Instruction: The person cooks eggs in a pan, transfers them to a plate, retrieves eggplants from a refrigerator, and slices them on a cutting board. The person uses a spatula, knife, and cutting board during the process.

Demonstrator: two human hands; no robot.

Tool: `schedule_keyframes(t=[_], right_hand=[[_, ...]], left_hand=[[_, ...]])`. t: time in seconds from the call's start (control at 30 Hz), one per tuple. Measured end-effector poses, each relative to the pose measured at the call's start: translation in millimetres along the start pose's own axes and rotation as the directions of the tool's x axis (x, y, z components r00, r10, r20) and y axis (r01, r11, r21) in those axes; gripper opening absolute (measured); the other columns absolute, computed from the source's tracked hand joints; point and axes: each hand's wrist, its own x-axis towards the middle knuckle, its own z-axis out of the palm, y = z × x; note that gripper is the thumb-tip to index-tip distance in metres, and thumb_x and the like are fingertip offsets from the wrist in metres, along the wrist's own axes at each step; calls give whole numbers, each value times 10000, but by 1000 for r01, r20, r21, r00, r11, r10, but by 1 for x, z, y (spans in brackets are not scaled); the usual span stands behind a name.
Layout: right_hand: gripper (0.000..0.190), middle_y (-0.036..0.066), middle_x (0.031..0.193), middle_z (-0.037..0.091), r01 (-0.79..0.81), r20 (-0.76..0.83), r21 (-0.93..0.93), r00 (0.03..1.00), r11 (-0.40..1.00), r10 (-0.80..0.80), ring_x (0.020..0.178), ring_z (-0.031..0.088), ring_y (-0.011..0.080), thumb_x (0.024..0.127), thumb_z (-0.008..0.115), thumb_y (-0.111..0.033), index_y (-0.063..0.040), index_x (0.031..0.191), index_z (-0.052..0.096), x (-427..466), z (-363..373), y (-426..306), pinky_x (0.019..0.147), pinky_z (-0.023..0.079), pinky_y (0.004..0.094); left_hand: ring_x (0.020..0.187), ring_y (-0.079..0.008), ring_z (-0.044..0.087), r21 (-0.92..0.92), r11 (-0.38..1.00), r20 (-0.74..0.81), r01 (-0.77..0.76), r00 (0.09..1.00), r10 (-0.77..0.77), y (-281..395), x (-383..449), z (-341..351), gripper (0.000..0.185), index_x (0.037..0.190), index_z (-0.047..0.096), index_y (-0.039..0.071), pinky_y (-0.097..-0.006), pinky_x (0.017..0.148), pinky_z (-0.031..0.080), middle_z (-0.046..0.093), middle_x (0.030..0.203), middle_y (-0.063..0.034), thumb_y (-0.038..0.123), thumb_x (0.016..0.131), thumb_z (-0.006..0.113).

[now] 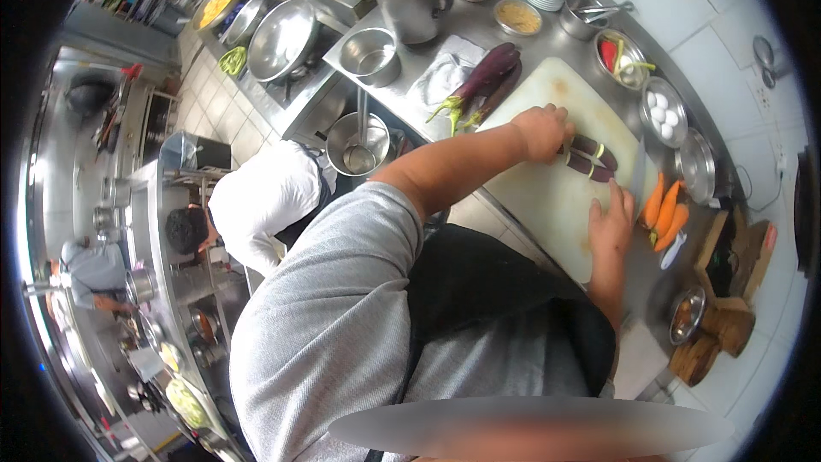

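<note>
Cut eggplant pieces (591, 158), purple-skinned with pale cut faces, lie together on a white cutting board (545, 218). My left hand (544, 133) is at their left end, fingers bent over it; whether it grips them is hidden. My right hand (610, 219) is apart-fingered at their lower right, a fingertip close to or touching one piece, holding nothing. A knife blade (639, 170) lies on the board's right side, beyond my right hand. Whole eggplants (481, 80) rest at the board's upper left edge, beside a crumpled white cloth (449, 70).
Carrots (666, 212) and a white-handled peeler (673, 250) lie right of the board. Bowls of eggs (662, 117) and vegetables (621, 59) line the back. A steel pot (370, 56) and jug (404, 3) stand upper left. A person in white (266, 199) bends nearby; another works far left.
</note>
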Motion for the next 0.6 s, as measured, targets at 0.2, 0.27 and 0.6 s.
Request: schedule_keyframes(t=[0.2,0.27,0.6], right_hand=[[767,246,1586,359,5,72,-29,997,1000,-3,1459,358,438,887,755,-340,-121,1543,424,58,22,-18,1188,335,513],[742,246,1579,368,34,25,-36,999,999,-33,1458,354,444,900,740,-359,-102,1531,443,67,28,-21,1191,326,524],[543,243,1553,405,197,-369,-43,908,979,-199,1430,392,446,980,638,-246,-10,1453,513,36,78,-40,1182,334,542]], left_hand=[[1290,-340,545,6,999,-410,-36,912,35,5,-36,14,465,1232,672,107,-479,1072,454,608,1297,-146,235,789,734],[1313,-346,538,-37,986,-600,-160,793,107,12,-68,-6,487,1252,663,113,-476,1084,444,594,1350,-151,184,780,759],[968,-280,706,-610,728,-761,313,25,-648,-186,-257,-97,260,1105,716,8,-360,899,540,726,1033,-159,187,918,716]])
